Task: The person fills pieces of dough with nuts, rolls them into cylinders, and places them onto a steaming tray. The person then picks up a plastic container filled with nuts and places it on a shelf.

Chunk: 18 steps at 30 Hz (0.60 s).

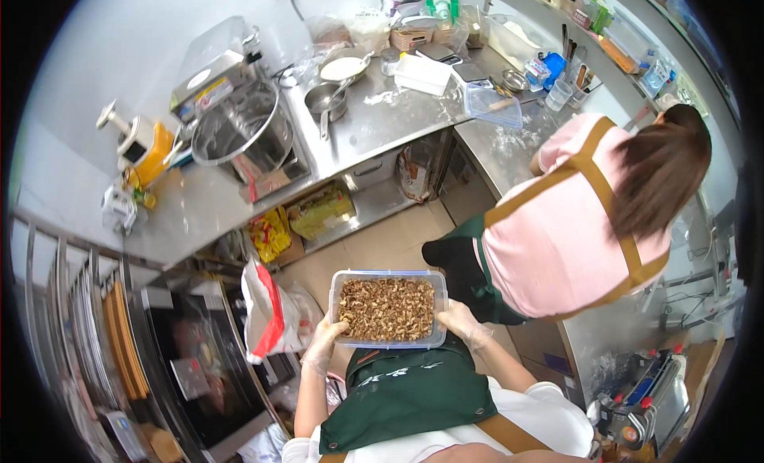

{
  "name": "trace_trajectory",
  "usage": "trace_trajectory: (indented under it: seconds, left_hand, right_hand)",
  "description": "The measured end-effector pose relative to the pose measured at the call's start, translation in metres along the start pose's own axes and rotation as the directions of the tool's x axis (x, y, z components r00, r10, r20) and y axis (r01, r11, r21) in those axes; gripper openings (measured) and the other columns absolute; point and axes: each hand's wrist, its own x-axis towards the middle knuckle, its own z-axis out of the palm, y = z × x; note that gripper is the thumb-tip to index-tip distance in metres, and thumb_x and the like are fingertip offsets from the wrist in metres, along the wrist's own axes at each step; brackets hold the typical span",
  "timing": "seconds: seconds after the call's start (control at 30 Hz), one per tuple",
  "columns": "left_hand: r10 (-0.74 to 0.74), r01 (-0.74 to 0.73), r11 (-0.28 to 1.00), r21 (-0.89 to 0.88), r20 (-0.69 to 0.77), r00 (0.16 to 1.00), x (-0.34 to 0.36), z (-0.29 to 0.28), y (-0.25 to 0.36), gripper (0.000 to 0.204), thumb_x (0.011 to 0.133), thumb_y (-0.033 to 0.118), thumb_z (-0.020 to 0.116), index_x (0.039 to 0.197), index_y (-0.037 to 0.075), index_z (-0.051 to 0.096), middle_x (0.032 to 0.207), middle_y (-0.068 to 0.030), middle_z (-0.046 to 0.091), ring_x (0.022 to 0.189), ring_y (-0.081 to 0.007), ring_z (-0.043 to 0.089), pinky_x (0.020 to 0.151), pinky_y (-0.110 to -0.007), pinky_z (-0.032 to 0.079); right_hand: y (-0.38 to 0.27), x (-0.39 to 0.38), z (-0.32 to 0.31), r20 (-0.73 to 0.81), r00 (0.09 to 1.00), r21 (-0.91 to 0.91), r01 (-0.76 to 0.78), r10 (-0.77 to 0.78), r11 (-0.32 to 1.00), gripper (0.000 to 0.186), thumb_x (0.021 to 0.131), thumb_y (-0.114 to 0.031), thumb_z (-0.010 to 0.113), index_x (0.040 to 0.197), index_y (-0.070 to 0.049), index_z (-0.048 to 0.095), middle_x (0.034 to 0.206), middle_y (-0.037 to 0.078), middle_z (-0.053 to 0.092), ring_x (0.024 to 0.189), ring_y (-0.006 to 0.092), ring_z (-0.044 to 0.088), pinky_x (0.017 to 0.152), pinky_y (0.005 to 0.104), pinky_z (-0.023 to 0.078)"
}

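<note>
A clear tub (387, 308) of chopped nuts is being gripped at chest height by gloved hands, left hand (325, 341) and right hand (464, 323), fingertips being hidden underneath. Beyond, a coworker's (573, 224) hands are being hidden; a mixing bowl (241, 132) is sitting on the surface (374, 117).

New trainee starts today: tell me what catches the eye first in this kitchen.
Front and centre, both gloved hands, left hand and right hand, hold a clear tub of chopped nuts. To the right, a co-worker in a pink top bends over the steel counter; a mixer bowl stands upper left.
</note>
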Motion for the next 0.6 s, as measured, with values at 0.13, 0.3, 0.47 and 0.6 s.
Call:
trace_trajectory:
  seconds: [0.13,0.3,0.47,0.6]
  left_hand:
    - [0.026,-0.031,0.988,-0.154,-0.034,0.999,0.074,0.002,0.051,0.061,0.08,0.011,0.061,0.138,0.0,0.046,0.12,-0.005,0.059,0.106,-0.0152,0.055,0.094,-0.028,0.043]
    - [-0.097,0.061,0.96,-0.272,-0.122,0.988,0.196,0.02,0.095,0.047,0.083,0.013,0.059,0.128,0.001,0.054,0.112,-0.0054,0.062,0.1,-0.0185,0.059,0.089,-0.031,0.047]
    - [-0.081,0.061,0.987,-0.15,-0.127,0.989,0.351,0.045,0.152,0.04,0.08,0.015,0.06,0.118,0.002,0.057,0.104,-0.0083,0.062,0.088,-0.0213,0.061,0.073,-0.036,0.052]
    - [-0.149,0.136,0.985,-0.102,-0.135,0.98,0.458,0.074,0.191,0.029,0.08,0.01,0.06,0.107,0.002,0.058,0.095,-0.0087,0.063,0.075,-0.0204,0.062,0.061,-0.033,0.052]
  right_hand:
    - [-0.051,0.074,-0.009,-0.087,0.992,0.122,0.105,-0.095,0.987,0.042,0.091,-0.023,0.062,0.123,0.004,0.055,0.104,0.01,0.065,0.089,0.0162,0.06,0.079,0.0298,0.049]
    - [-0.08,0.142,-0.032,-0.476,0.878,0.339,0.245,-0.059,0.908,0.054,0.095,-0.027,0.062,0.136,0.005,0.045,0.124,0.015,0.059,0.109,0.0176,0.058,0.093,0.0292,0.047]
    - [-0.13,0.188,-0.052,-0.548,0.834,0.505,0.269,0.064,0.82,0.044,0.097,-0.02,0.058,0.133,0.003,0.049,0.12,0.012,0.06,0.1,0.0162,0.061,0.081,0.027,0.05]
    - [-0.139,0.225,-0.069,-0.621,0.749,0.597,0.262,0.23,0.758,0.037,0.098,-0.018,0.056,0.129,0.002,0.052,0.105,0.009,0.065,0.085,0.0126,0.063,0.07,0.0236,0.051]
